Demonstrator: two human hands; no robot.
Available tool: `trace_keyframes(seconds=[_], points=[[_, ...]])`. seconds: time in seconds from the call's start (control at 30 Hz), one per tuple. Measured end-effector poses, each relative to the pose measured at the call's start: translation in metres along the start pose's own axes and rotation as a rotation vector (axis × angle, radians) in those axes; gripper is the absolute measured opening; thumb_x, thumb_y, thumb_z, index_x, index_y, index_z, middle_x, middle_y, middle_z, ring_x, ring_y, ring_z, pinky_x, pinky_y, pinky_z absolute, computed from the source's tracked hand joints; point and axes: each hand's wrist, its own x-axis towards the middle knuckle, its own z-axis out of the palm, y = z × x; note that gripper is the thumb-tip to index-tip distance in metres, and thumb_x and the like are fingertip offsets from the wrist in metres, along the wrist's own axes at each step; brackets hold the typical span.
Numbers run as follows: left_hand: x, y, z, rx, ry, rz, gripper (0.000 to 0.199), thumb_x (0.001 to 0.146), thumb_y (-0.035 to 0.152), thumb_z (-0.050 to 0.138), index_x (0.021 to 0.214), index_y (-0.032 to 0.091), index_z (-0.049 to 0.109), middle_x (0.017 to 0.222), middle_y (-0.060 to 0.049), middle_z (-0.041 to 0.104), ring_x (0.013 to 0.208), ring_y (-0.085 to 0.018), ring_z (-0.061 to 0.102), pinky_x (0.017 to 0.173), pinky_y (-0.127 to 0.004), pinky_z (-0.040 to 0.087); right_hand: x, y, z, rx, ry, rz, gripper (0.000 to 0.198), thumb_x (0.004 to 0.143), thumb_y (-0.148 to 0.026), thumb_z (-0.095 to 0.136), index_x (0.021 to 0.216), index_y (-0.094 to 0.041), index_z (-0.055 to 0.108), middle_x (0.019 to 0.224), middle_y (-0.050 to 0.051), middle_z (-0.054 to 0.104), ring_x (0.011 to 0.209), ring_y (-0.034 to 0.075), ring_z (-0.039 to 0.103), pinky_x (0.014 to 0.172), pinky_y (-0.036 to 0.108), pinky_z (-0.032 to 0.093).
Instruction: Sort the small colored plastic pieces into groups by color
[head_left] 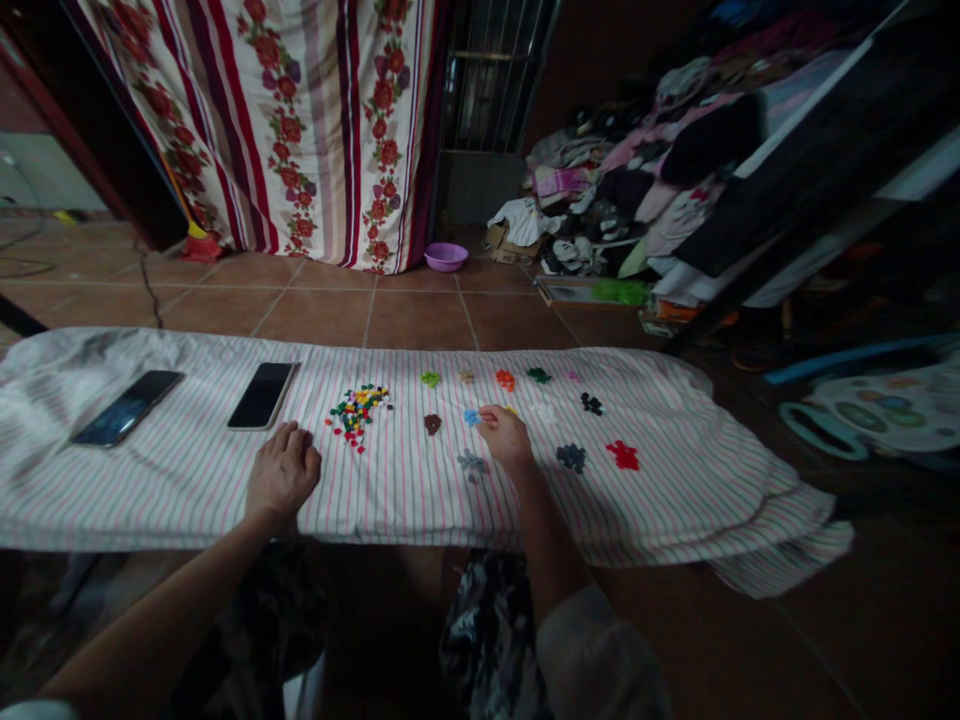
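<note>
My right hand (505, 436) reaches over the cloth with thumb and fingertips pinched together at the edge of a small light blue pile (471, 417). What lies between the fingertips, if anything, is too small to make out. A yellow pile (511, 410) shows partly behind this hand. Resting on the cloth, my left hand (285, 470) has its loosely bent fingers apart and holds nothing visible. It lies between a phone (262, 396) and a mixed heap of small coloured pieces (358, 411). Around my right hand are brown (433, 425), grey (472, 463) and orange (505, 380) piles.
A striped cloth (390, 500) covers the table. Dark grey (571, 458), red (623, 455) and black (592, 403) piles lie to the right. Another phone (127, 408) is at far left. Beyond stand a purple basin (446, 257) and heaped clothes (622, 190).
</note>
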Motion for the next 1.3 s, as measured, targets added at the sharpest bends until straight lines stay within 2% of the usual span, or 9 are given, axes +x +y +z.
trace_keyframes(seconds=[0.17, 0.37, 0.7, 1.07, 1.3], points=[[0.000, -0.001, 0.000, 0.032, -0.017, 0.002, 0.028, 0.089, 0.026, 0.039, 0.103, 0.012, 0.059, 0.124, -0.021, 0.060, 0.119, -0.033, 0.056, 0.099, -0.048, 0.047, 0.000, -0.002, -0.001, 0.027, -0.010, 0.038, 0.023, 0.073, -0.008, 0.058, 0.091, -0.019, 0.069, 0.088, 0.005, 0.073, 0.078, 0.016, 0.069, 0.079, 0.027, 0.053], [0.001, 0.001, -0.001, 0.051, -0.007, -0.015, 0.026, 0.088, 0.025, 0.040, 0.103, 0.013, 0.058, 0.124, -0.020, 0.060, 0.118, -0.033, 0.057, 0.097, -0.047, 0.048, 0.000, -0.005, -0.005, -0.025, 0.057, -0.020, 0.021, 0.078, -0.016, 0.055, 0.093, -0.020, 0.070, 0.090, 0.007, 0.073, 0.082, 0.018, 0.067, 0.080, 0.028, 0.051], [0.001, 0.004, -0.002, -0.020, -0.015, -0.059, 0.026, 0.087, 0.024, 0.041, 0.102, 0.014, 0.059, 0.126, -0.020, 0.059, 0.125, -0.033, 0.052, 0.101, -0.048, 0.045, -0.001, -0.044, 0.009, 0.017, 0.077, -0.180, 0.021, 0.084, -0.024, 0.051, 0.090, -0.020, 0.071, 0.086, 0.006, 0.070, 0.079, 0.018, 0.064, 0.077, 0.028, 0.048], [0.001, 0.004, -0.001, -0.017, -0.022, -0.065, 0.025, 0.086, 0.024, 0.042, 0.102, 0.015, 0.059, 0.126, -0.020, 0.059, 0.124, -0.032, 0.053, 0.102, -0.049, 0.044, -0.007, -0.082, 0.042, 0.045, -0.112, -0.348, 0.019, 0.089, -0.019, 0.053, 0.093, -0.022, 0.071, 0.089, 0.003, 0.068, 0.081, 0.015, 0.063, 0.076, 0.025, 0.047], [0.002, 0.004, 0.000, -0.016, -0.014, -0.069, 0.025, 0.086, 0.024, 0.042, 0.102, 0.016, 0.058, 0.126, -0.018, 0.060, 0.125, -0.032, 0.053, 0.103, -0.048, 0.044, -0.016, -0.114, 0.063, 0.034, -0.220, -0.453, 0.021, 0.092, -0.016, 0.052, 0.099, -0.023, 0.071, 0.100, 0.004, 0.069, 0.098, 0.017, 0.062, 0.088, 0.027, 0.046]])
